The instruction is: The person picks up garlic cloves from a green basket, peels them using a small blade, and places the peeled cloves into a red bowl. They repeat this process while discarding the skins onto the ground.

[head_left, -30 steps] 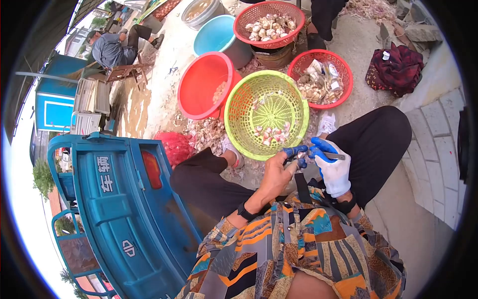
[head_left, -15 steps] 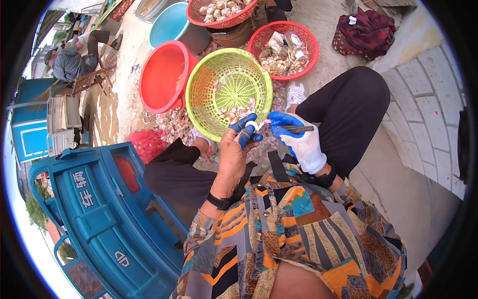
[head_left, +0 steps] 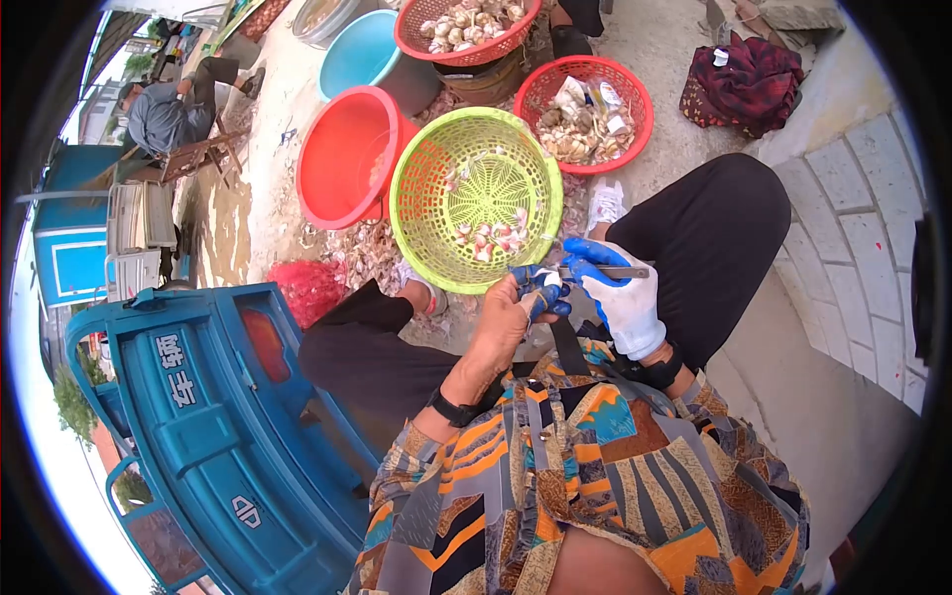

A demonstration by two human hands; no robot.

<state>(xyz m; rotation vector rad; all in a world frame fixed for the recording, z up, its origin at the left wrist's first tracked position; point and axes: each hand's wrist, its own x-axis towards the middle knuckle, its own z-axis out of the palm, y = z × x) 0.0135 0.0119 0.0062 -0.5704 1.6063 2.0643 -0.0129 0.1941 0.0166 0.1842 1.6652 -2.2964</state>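
My left hand (head_left: 529, 297), with blue coverings on its fingertips, pinches a small white garlic piece (head_left: 545, 282). My right hand (head_left: 617, 293), in a white glove with blue fingers, is closed round a small knife (head_left: 617, 272) and meets the left hand at the garlic. Just beyond both hands is a yellow-green basket (head_left: 405, 220) holding several pinkish garlic cloves (head_left: 491, 238). Part of the garlic is hidden by my fingers.
A red basin (head_left: 315, 159), a blue basin (head_left: 342, 52), a red basket of garlic bulbs (head_left: 474, 52) and a red basket of peelings (head_left: 640, 109) stand beyond. A blue vehicle (head_left: 213, 426) is at left. Another person (head_left: 171, 117) sits far left.
The view has shifted, so the baskets appear further right and lower. My hands have come closer together, with the garlic now lower between the fingers.
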